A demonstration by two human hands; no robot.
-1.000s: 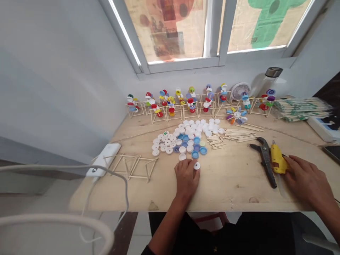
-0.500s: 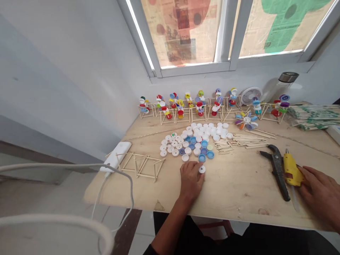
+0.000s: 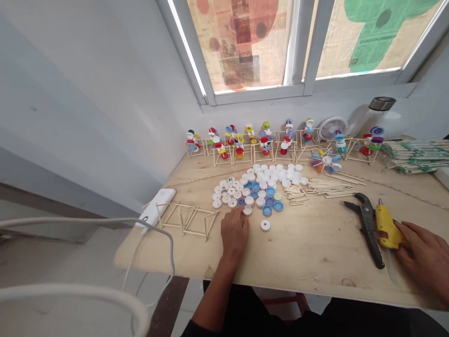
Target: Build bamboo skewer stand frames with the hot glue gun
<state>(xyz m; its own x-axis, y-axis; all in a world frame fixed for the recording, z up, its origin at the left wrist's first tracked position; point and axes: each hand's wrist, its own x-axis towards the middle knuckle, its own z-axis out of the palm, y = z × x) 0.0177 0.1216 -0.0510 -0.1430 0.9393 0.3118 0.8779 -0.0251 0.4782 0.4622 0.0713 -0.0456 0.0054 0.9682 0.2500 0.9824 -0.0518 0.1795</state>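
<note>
My left hand rests on the wooden table with its fingers curled together, index finger and thumb at the near left edge of a white bottle cap. Another white cap with a hole in its middle lies alone to the right of that hand. Beyond are many loose caps, white ones and blue ones. At the right, my right hand is closed round the handle of a yellow glue gun, whose nozzle points away from me. Its grip is partly hidden by my fingers.
Black pliers lie left of the glue gun. Cut sticks lie behind. Stick frames and a white power strip with its cable are at left. Several cap wheels on stick stands, a fan and a bottle line the wall.
My left hand has let go of the white cap with the hole, leaving it on the table, and moved left to another white cap. My right hand stays on the glue gun.
</note>
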